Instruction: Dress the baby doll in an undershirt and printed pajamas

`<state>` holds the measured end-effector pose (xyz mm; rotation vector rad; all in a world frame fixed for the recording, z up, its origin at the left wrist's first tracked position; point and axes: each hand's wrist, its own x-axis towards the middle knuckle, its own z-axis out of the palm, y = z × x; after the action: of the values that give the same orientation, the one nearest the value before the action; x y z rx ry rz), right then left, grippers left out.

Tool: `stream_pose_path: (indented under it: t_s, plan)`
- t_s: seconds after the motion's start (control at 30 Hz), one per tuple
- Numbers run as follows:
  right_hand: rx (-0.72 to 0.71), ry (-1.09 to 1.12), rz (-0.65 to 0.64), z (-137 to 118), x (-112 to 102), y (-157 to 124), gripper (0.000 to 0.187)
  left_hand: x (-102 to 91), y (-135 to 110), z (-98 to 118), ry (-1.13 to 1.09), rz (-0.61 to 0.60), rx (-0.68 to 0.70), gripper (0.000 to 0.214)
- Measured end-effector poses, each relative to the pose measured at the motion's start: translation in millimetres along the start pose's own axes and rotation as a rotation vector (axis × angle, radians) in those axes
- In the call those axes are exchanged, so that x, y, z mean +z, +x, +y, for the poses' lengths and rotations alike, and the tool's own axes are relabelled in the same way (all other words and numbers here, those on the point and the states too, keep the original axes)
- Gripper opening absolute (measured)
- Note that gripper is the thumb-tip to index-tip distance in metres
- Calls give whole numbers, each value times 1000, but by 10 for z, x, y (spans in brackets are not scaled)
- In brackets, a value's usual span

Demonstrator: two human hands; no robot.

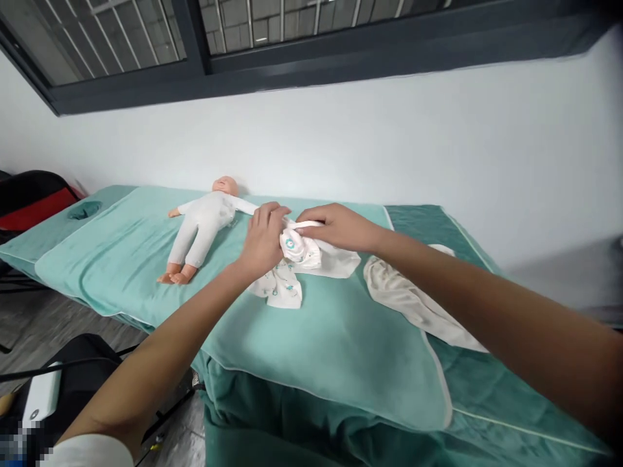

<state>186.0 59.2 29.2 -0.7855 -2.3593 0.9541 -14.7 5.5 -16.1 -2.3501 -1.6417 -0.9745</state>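
A baby doll [202, 224] in a white bodysuit lies on its back on a teal blanket [341, 337], head toward the wall. Beside its outstretched arm a white patterned baby garment [285, 285] is bunched up on the blanket. My left hand [263, 240] is closed on the garment's upper part. My right hand [335, 227] pinches the same garment from the right, fingers curled around a rolled white edge. Both hands meet just right of the doll's arm.
A plain cream cloth [413, 301] lies crumpled on the blanket to the right. The blanket covers a teal massage bed [487, 415] against a white wall under a window. A black chair with a white device [41, 395] stands at the lower left.
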Motion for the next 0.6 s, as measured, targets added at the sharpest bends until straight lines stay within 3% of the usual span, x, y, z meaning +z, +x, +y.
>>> stream_pose_path:
  t_s: [0.13,0.2,0.3,0.37,0.47,0.6]
  plan:
    - [120,-56,-70,-185,-230,-479,32,-79,126,227,53,-247,85,8]
    - [260,-170,-110,-142,-293,-656,29,-138,157,310,142,-217,15,8]
    - [500,-285,-113,25,-244,-799,39,-231,178,409,174,-87,-163,12]
    - [573,-280,-86,149,-102,-800,49,-275,173,457,101,-27,-264,17]
    - [472,-116,7,260,241,-666,53,-305,108,493,-109,76,-318,21]
    - [410,463,95,211,775,-339,45,-354,-139,403,-357,130,-265,30]
